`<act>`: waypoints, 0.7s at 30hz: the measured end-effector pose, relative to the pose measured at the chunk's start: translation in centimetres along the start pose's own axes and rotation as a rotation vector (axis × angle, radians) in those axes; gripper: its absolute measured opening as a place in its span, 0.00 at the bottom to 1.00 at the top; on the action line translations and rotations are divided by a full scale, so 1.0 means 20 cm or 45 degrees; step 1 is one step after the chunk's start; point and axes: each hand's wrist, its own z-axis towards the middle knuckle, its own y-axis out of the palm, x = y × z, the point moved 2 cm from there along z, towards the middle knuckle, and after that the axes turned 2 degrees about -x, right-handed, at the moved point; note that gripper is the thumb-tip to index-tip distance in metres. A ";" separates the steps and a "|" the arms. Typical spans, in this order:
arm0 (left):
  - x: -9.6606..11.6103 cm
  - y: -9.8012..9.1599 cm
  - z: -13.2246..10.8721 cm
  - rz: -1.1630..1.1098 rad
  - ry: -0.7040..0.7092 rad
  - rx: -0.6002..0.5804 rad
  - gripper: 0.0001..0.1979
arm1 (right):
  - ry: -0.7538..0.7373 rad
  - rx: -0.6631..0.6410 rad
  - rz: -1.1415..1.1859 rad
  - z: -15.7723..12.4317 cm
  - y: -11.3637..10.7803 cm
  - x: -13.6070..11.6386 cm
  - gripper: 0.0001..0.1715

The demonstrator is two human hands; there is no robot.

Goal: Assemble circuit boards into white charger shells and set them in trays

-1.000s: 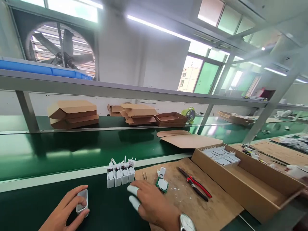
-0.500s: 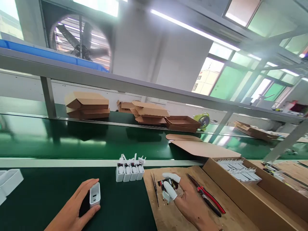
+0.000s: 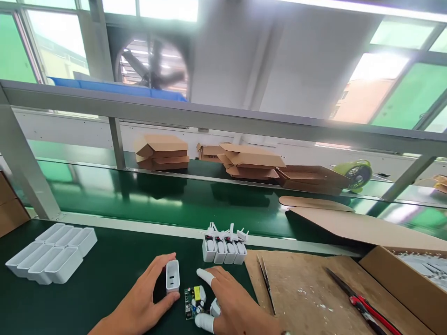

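Observation:
A white charger case (image 3: 172, 276) with a slot in its end stands upright in my left hand (image 3: 143, 295), gripped between thumb and fingers. Just right of it, my right hand (image 3: 226, 300) has white covers on its thumb and a fingertip. Between them it holds a small circuit board (image 3: 194, 300) with a yellow part, low over the green worktop (image 3: 118, 260). A white piece at the board's right side is partly hidden by the hand. Several white cases with white parts sticking out (image 3: 225, 249) stand in a row behind my hands.
Open white cases (image 3: 52, 253) sit grouped on the left. Tweezers (image 3: 266, 284) and red-handled pliers (image 3: 363, 302) lie on a brown sheet (image 3: 300, 270) at right. A carton (image 3: 401, 274) of white parts stands beyond. A metal rail (image 3: 223, 114) crosses above the worktop.
My right hand has carried the circuit board left, off the brown sheet and over beside the white case in my left hand. The view has swung left.

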 end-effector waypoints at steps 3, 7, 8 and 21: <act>0.01 0.01 0.01 -0.042 -0.004 -0.017 0.31 | -0.090 0.024 0.005 -0.05 0.05 0.07 0.46; 0.03 0.00 0.01 -0.087 -0.045 -0.080 0.34 | -0.261 0.171 0.049 -0.04 0.16 0.18 0.45; 0.04 -0.01 0.01 -0.100 -0.058 -0.095 0.36 | -0.321 0.230 0.048 -0.02 0.18 0.20 0.45; -0.02 0.00 0.00 -0.004 -0.208 0.106 0.38 | -0.418 0.853 -0.143 -0.06 0.05 0.06 0.27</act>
